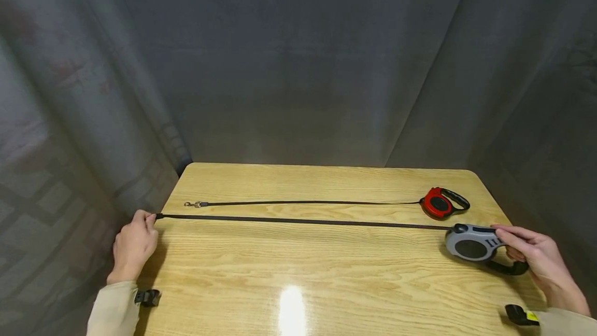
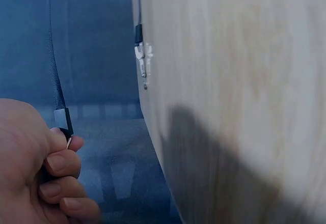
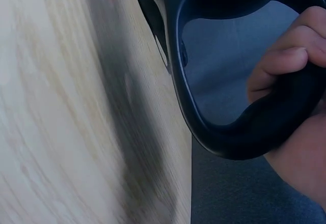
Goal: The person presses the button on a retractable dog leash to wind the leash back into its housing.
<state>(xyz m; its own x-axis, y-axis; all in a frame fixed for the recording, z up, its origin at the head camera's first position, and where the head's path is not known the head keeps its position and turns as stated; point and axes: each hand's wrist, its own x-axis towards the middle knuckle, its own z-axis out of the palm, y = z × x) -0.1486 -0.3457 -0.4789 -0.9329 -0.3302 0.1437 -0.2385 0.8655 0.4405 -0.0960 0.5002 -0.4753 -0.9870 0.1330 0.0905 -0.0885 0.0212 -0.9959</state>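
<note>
Grey retractable leash (image 1: 471, 245) is gripped by its handle in the right hand (image 1: 536, 258), its black tape (image 1: 303, 220) drawn fully across the wooden surface (image 1: 326, 274) and pinched by left-hand fingers (image 1: 150, 219), retraction apparently remaining.

Grey fabric curtains (image 1: 298, 66) are hanging in folds all around, closing off the space on every side. A light wooden table (image 1: 326, 274) with rounded corners is standing before them, its glossy top reflecting a bright overhead light near the front edge.
</note>
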